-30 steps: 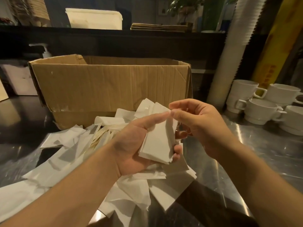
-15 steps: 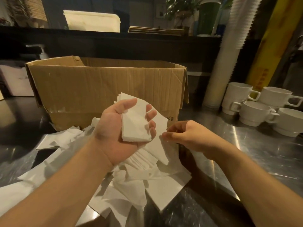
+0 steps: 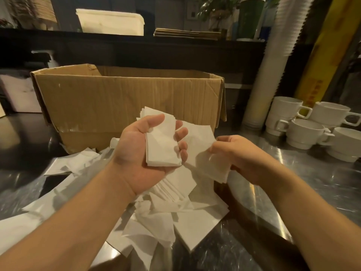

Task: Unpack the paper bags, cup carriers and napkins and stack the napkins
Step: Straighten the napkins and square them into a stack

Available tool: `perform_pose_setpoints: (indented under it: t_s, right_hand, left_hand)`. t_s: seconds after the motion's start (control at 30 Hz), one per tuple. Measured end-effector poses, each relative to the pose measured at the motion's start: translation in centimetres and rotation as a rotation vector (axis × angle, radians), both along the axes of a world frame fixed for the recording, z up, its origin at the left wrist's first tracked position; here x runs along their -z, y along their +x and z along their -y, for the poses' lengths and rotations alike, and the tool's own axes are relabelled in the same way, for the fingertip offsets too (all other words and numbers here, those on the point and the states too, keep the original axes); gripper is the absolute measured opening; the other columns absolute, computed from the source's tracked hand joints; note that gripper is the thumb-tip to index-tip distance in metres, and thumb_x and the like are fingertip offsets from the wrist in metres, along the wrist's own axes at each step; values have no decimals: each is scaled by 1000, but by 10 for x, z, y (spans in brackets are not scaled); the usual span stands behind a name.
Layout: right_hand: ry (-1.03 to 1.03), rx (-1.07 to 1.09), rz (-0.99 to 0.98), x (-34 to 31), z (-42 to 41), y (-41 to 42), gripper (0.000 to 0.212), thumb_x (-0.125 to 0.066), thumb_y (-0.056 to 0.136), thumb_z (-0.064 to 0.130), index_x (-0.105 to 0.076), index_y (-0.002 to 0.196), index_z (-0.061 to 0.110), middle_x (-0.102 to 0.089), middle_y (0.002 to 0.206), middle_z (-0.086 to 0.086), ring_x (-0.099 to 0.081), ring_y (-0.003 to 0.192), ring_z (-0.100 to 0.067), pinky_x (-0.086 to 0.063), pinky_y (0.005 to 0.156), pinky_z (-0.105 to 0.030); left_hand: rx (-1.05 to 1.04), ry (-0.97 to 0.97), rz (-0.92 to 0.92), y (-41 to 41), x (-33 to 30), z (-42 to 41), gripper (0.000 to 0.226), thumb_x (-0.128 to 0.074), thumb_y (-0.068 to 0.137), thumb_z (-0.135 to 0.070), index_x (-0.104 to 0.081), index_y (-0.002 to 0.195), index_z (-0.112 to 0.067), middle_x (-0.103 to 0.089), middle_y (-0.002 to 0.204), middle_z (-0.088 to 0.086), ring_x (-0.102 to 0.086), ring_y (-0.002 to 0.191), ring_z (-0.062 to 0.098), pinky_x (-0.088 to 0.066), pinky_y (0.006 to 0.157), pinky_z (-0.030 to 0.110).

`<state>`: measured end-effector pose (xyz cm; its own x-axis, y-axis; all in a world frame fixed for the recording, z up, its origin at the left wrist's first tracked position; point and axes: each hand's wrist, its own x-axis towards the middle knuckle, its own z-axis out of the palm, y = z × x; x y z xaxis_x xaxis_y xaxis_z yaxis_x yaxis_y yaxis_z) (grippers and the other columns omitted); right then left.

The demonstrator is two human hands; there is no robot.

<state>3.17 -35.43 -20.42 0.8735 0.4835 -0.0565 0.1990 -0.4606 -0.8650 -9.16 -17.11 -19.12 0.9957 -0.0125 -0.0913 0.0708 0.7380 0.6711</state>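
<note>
Worktop (image 3: pixel 304 194): shiny metal, runs under both hands and out beyond the fingertips on every side.
Cardboard box (image 3: pixel 125 106): open-topped, brown, stands on the worktop just past the left fingers.
Loose napkins (image 3: pixel 168 218): white, scattered heap on the worktop, directly below both sets of fingers and spreading left under the left forearm.
White cups (image 3: pixel 304 132): several, handled, some stacked, well off to the right of the right fingers.
Tall sleeve of cups (image 3: pixel 261 75): white, leaning, behind and right of the box, beyond the right fingers.
Left hand (image 3: pixel 144 151): palm up, fingers (image 3: pixel 181 133) curled round a napkin stack; thumb lies across its top edge.
Napkin stack (image 3: pixel 162 145): squared, folded, seated in the left palm, enclosed by those fingers, held above the heap.
Right hand (image 3: pixel 242 153): fingers pressed together, pinching a single napkin at its right edge.
Single napkin (image 3: pixel 201 151): hangs between the two hands, its left part tucked behind the left fingertips.
</note>
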Motion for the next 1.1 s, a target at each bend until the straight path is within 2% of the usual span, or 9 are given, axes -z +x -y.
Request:
perform_pose_setpoints:
  t_s: [0.2, 0.4, 0.47, 0.6, 0.7, 0.8, 0.87, 1.0, 1.1]
  right_hand:
    - [-296, -71, 53, -6, 16, 8, 23, -78, 87, 33, -68, 107, 28, -72, 104, 5, -69, 95, -19, -62, 82, -37]
    - [-448, -116, 108, -16, 25, 7, 16, -76, 89, 28, -73, 105, 26, -72, 105, 5, -67, 101, -19, -55, 96, -39]
    - [-275, -119, 61, -17, 30, 8, 16, -75, 89, 24, -72, 104, 24, -74, 103, 2, -69, 99, -21, -57, 91, -38]
    - [313, -49, -211, -16, 34, 13, 27, -69, 90, 24, -69, 114, 12, -70, 111, -6, -65, 104, -29, -58, 84, -36]
    - [428, 71, -258, -4, 22, 16, 19, -64, 98, 17, -66, 117, 14, -63, 119, -7, -59, 110, -31, -57, 88, -40]
    - [390, 91, -250, 11, 12, 17, 14, -62, 100, 19, -68, 112, 16, -65, 117, -5, -59, 108, -29, -55, 79, -34]
    - [339, 83, -197, 20, 6, 17, 12, -61, 101, 24, -69, 107, 19, -67, 113, -3, -62, 106, -26, -53, 72, -29]
    - [177, 111, 38, 33, -13, 24, 13, -65, 98, 30, -65, 111, 31, -64, 116, 7, -62, 105, -17, -56, 76, -24]
    - [-63, 100, 329, 42, -22, 33, 43, -71, 93, 39, -54, 133, 38, -54, 130, 10, -54, 116, -17, -55, 96, -37]
  left_hand:
    - [4, 5, -10, 1, 0, 2, 49, -61, 84, -32, -61, 127, -9, -63, 109, 11, -56, 83, 24, -49, 80, 35]
    - [7, 5, -10, 1, 0, 2, 45, -61, 83, -31, -62, 123, -10, -62, 108, 11, -54, 84, 23, -48, 79, 34]
    - [-5, 1, -21, 0, 0, 3, 45, -61, 83, -31, -63, 123, -9, -62, 108, 11, -55, 84, 24, -48, 81, 35]
    - [-15, 11, -31, 0, 0, 2, 48, -62, 83, -32, -64, 124, -8, -63, 109, 12, -56, 86, 24, -48, 81, 36]
    - [-14, 21, -34, 1, 0, 2, 49, -61, 82, -32, -63, 125, -8, -63, 109, 12, -56, 85, 24, -48, 81, 36]
    - [-29, 29, -48, 0, 0, 4, 49, -61, 81, -32, -65, 124, -8, -64, 107, 13, -57, 84, 25, -47, 82, 36]
    - [-31, 31, -52, -1, -1, 4, 49, -61, 81, -32, -65, 124, -8, -64, 107, 12, -58, 83, 25, -47, 81, 36]
    - [-34, 22, -64, -2, -2, 7, 46, -61, 82, -33, -66, 121, -8, -65, 105, 13, -58, 81, 25, -46, 82, 36]
    - [-44, 24, -67, -2, -2, 7, 43, -60, 82, -32, -67, 117, -8, -65, 105, 13, -58, 80, 25, -46, 81, 36]
